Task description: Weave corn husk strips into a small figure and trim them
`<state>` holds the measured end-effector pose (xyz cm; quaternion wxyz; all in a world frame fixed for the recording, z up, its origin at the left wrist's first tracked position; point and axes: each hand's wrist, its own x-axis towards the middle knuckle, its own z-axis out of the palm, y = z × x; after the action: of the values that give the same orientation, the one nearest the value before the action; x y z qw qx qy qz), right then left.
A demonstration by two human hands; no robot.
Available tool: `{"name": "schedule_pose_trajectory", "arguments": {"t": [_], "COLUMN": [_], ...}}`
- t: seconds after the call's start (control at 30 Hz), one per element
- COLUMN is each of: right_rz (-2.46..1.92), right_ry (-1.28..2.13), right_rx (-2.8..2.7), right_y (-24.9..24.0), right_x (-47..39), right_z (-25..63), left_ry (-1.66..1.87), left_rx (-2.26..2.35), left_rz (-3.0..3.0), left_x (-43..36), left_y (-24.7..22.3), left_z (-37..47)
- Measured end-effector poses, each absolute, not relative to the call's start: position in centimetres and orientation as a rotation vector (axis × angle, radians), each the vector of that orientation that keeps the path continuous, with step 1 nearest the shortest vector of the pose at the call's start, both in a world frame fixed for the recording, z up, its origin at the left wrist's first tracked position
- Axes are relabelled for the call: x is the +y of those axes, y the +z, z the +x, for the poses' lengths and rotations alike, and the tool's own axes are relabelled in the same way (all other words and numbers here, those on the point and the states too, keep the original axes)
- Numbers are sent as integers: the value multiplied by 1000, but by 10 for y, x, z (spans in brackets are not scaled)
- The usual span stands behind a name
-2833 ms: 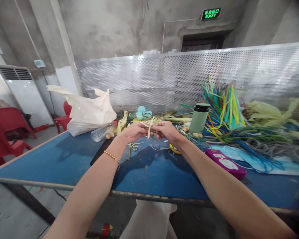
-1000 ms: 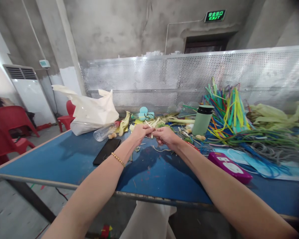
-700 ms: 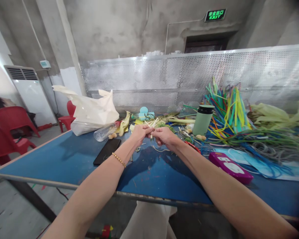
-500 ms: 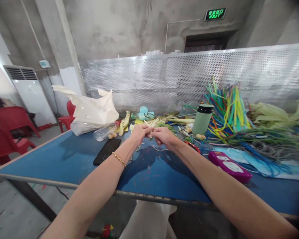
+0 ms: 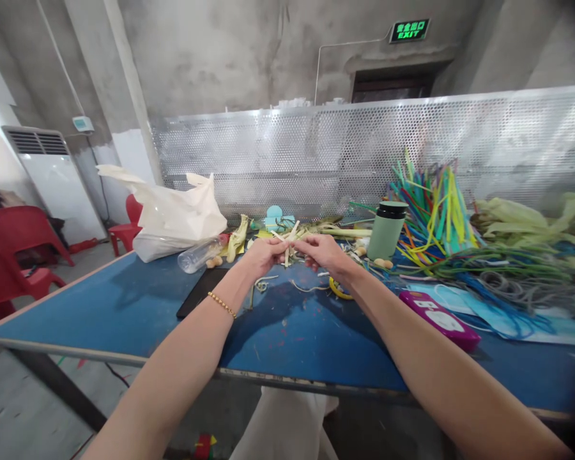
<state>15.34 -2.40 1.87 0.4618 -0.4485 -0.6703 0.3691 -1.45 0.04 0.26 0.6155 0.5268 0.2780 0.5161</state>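
Pale narrow plant strips (image 5: 294,231) cross between my hands above the table, their ends sticking up and down. My left hand (image 5: 261,257) pinches them from the left, a beaded bracelet (image 5: 222,305) on its wrist. From the right, the thumb and fingers of my right hand (image 5: 323,252) are closed on the same strips, fingertips almost meeting the left ones. Exactly how the strips cross is too small to tell. Below the hands lie loose thin pale strands (image 5: 309,289). A yellow ring-shaped thing (image 5: 339,291) shows partly behind my right wrist.
Left on the blue table (image 5: 100,313) are a white plastic bag (image 5: 179,214), a clear bottle (image 5: 199,257) and a dark phone (image 5: 199,294). Right are a green tumbler (image 5: 387,233), colourful pipe cleaners (image 5: 441,211), a purple box (image 5: 438,319) and dry husks (image 5: 522,220).
My hands have moved slightly apart, and more of the crossed strips shows between the fingertips. The yellow ring-shaped thing now shows by my right wrist.
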Motion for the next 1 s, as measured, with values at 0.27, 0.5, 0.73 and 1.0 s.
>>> {"name": "schedule_pose_trajectory", "arguments": {"t": [0.27,0.5,0.73,1.0], "right_rz": [-1043,-970,-972,-1077], "right_ry": [930,1042,1047,832], "right_rx": [-1700,-1722,-1728,-1833], "right_y": [13,20,19,23], "right_x": [-21,-27,-29,-26], "right_z": [150,151,150,154], "left_ry": [1150,1133,1125,1067], "left_rx": [636,657,670,665], "left_rz": [1316,1270,1222,1271], "left_x": [0,1,-5,-6], "left_y": [1,2,5,8], "left_z": [-15,-18,-16,-19]}}
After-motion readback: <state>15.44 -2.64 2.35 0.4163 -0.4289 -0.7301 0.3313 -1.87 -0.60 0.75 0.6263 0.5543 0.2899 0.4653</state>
